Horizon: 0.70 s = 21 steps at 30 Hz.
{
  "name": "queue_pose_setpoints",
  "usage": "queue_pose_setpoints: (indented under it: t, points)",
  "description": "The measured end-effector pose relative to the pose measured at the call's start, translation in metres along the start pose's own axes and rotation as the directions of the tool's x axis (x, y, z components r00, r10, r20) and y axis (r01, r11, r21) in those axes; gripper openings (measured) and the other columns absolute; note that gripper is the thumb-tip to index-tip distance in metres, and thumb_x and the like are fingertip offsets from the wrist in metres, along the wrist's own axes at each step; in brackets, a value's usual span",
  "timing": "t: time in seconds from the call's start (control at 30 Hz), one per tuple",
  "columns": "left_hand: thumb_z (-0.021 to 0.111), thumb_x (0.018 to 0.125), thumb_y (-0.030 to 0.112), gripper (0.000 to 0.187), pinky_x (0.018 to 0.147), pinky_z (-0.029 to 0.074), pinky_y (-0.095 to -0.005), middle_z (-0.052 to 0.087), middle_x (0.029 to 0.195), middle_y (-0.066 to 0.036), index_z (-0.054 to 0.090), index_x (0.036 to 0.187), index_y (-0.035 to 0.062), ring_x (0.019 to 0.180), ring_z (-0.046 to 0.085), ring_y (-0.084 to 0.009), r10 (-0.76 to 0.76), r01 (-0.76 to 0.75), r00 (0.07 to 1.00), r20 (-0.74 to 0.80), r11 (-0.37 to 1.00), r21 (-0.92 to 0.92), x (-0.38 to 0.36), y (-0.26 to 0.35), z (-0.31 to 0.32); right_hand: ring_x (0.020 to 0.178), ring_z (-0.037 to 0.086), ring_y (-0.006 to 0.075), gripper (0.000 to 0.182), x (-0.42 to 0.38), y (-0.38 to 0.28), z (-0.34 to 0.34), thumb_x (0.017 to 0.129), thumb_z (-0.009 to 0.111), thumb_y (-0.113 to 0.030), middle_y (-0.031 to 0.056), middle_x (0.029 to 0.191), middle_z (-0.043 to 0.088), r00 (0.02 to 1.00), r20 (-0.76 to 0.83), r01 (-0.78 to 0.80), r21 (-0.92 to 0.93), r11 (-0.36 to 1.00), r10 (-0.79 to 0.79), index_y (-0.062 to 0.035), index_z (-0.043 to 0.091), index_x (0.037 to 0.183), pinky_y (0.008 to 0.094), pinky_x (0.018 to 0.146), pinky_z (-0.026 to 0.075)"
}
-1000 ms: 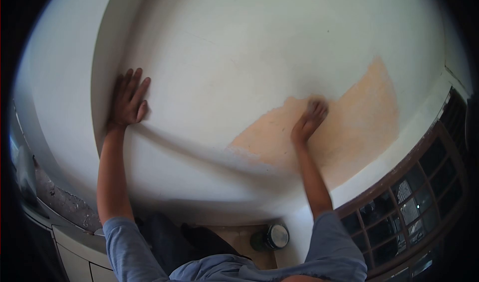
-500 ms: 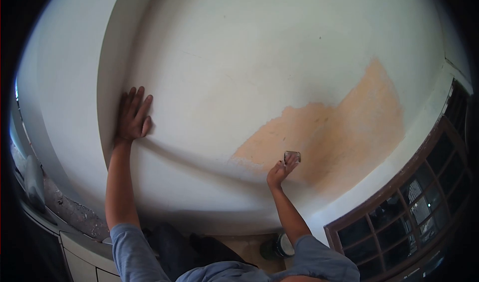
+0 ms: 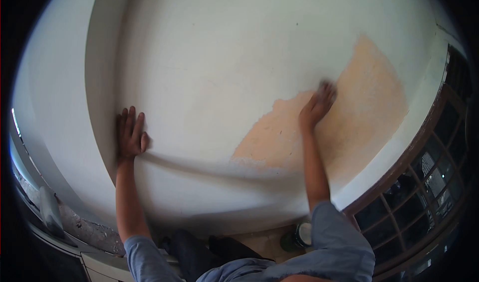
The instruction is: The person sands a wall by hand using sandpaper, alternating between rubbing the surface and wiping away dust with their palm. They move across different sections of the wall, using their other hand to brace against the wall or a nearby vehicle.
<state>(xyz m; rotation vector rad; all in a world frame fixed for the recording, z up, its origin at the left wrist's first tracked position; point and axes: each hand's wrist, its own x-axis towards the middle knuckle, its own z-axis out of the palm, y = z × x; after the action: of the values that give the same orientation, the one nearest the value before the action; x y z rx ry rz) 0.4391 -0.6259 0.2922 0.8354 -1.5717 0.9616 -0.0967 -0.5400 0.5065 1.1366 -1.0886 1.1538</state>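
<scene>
My left hand (image 3: pixel 131 135) lies against the white wall (image 3: pixel 214 107) beside the inner corner at the left, fingers spread and pointing up. Higher and to the right, my right hand (image 3: pixel 318 105) is at the upper edge of a bare orange patch (image 3: pixel 369 92) on the wall. Its fingers are blurred by motion, pressed round a small flat object (image 3: pixel 328 87) held to the wall. The object's details are smeared.
A barred window with a brown frame (image 3: pixel 389 207) curves along the lower right. A bucket with a pale top (image 3: pixel 303 233) stands on the floor near my body. Light cabinets (image 3: pixel 105 265) are at the lower left.
My right hand has moved up and to the right across the patch with the small object. My left hand stays on the wall near the corner. The view has shifted slightly.
</scene>
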Motion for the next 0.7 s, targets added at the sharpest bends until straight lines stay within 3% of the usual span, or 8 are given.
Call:
queue_pose_setpoints:
  t: [0.1, 0.2, 0.23, 0.3, 0.4, 0.47, 0.57, 0.7]
  points:
    - [0.042, 0.089, 0.028, 0.052, 0.108, 0.030, -0.0599, 0.040, 0.147, -0.022, 0.051, 0.137, 0.0082, 0.133, 0.039, -0.0455, -0.022, 0.022, 1.000, 0.013, 1.000, -0.018, -0.002, 0.004, 0.001, 0.140, 0.025, 0.0466, 0.049, -0.239, -0.022, -0.046, 0.098, 0.037, -0.030, 0.0217, 0.147, 0.039, 0.938, 0.344, -0.043, 0.005, 0.999, 0.039, 0.0024, 0.053, 0.131, 0.0628, 0.112, 0.012]
    - [0.043, 0.089, 0.027, 0.051, 0.109, 0.030, -0.0599, 0.041, 0.147, -0.021, 0.053, 0.136, 0.0090, 0.133, 0.039, -0.0435, -0.011, 0.011, 0.999, 0.049, 1.000, -0.003, 0.002, 0.003, -0.006, 0.141, 0.025, 0.0456, 0.050, -0.215, -0.022, -0.041, 0.098, 0.037, -0.031, 0.0217, 0.147, 0.040, 0.951, 0.308, -0.023, 0.110, 0.994, -0.012, 0.0024, 0.054, 0.130, 0.0629, 0.112, 0.011]
    - [0.043, 0.089, 0.027, 0.051, 0.109, 0.030, -0.0599, 0.041, 0.147, -0.021, 0.053, 0.136, 0.0090, 0.133, 0.039, -0.0435, -0.012, 0.014, 0.998, 0.063, 1.000, -0.021, -0.001, 0.006, -0.006, 0.142, 0.023, 0.0432, 0.053, -0.161, -0.015, -0.030, 0.099, 0.033, -0.031, 0.0205, 0.151, 0.035, 0.944, 0.311, 0.114, 0.013, 0.993, -0.112, 0.0033, 0.045, 0.138, 0.0588, 0.114, 0.011]
    - [0.043, 0.088, 0.026, 0.051, 0.109, 0.030, -0.0597, 0.041, 0.147, -0.020, 0.053, 0.136, 0.0093, 0.134, 0.039, -0.0432, -0.012, 0.012, 1.000, 0.013, 1.000, -0.013, 0.001, 0.003, -0.003, 0.142, 0.026, 0.0387, 0.053, -0.017, -0.018, 0.000, 0.100, 0.033, -0.032, 0.0167, 0.152, 0.035, 0.982, 0.142, 0.131, -0.017, 0.991, -0.128, -0.0033, 0.041, 0.144, 0.0554, 0.114, 0.011]
    - [0.043, 0.087, 0.026, 0.052, 0.108, 0.031, -0.0607, 0.041, 0.146, -0.021, 0.053, 0.136, 0.0090, 0.133, 0.039, -0.0452, -0.015, 0.016, 0.999, 0.035, 0.999, -0.038, -0.002, 0.004, 0.000, 0.141, 0.030, 0.0357, 0.048, 0.173, -0.029, 0.024, 0.102, 0.034, -0.032, 0.0118, 0.150, 0.039, 0.999, -0.006, 0.033, 0.092, 0.995, -0.033, -0.0068, 0.047, 0.140, 0.0577, 0.113, 0.015]
    - [0.044, 0.086, 0.025, 0.053, 0.107, 0.031, -0.0615, 0.041, 0.145, -0.022, 0.052, 0.136, 0.0088, 0.132, 0.039, -0.0470, -0.013, 0.014, 1.000, 0.026, 1.000, -0.016, 0.002, 0.003, -0.003, 0.140, 0.031, 0.0365, 0.048, 0.220, -0.041, 0.026, 0.102, 0.034, -0.033, 0.0124, 0.149, 0.041, 0.999, -0.054, -0.006, 0.066, 0.998, 0.010, -0.0051, 0.048, 0.138, 0.0581, 0.112, 0.019]
    - [0.045, 0.086, 0.026, 0.054, 0.108, 0.029, -0.0610, 0.040, 0.146, -0.022, 0.052, 0.137, 0.0098, 0.132, 0.038, -0.0470, -0.041, 0.042, 0.999, 0.018, 0.997, -0.069, 0.000, 0.002, -0.001, 0.140, 0.030, 0.0364, 0.047, 0.152, -0.049, 0.018, 0.101, 0.036, -0.033, 0.0117, 0.151, 0.038, 0.999, -0.035, -0.003, 0.070, 0.998, 0.005, -0.0063, 0.048, 0.139, 0.0587, 0.112, 0.018]
    - [0.049, 0.085, 0.031, 0.057, 0.109, 0.023, -0.0638, 0.034, 0.151, -0.020, 0.050, 0.140, 0.0150, 0.139, 0.028, -0.0452, -0.179, 0.179, 0.984, -0.010, 0.984, 0.012, 0.056, 0.035, -0.011, 0.142, 0.025, 0.0428, 0.044, -0.140, -0.050, -0.022, 0.098, 0.040, -0.030, 0.0152, 0.148, 0.041, 0.947, 0.299, 0.102, 0.065, 0.993, -0.117, -0.0071, 0.056, 0.132, 0.0620, 0.113, 0.010]
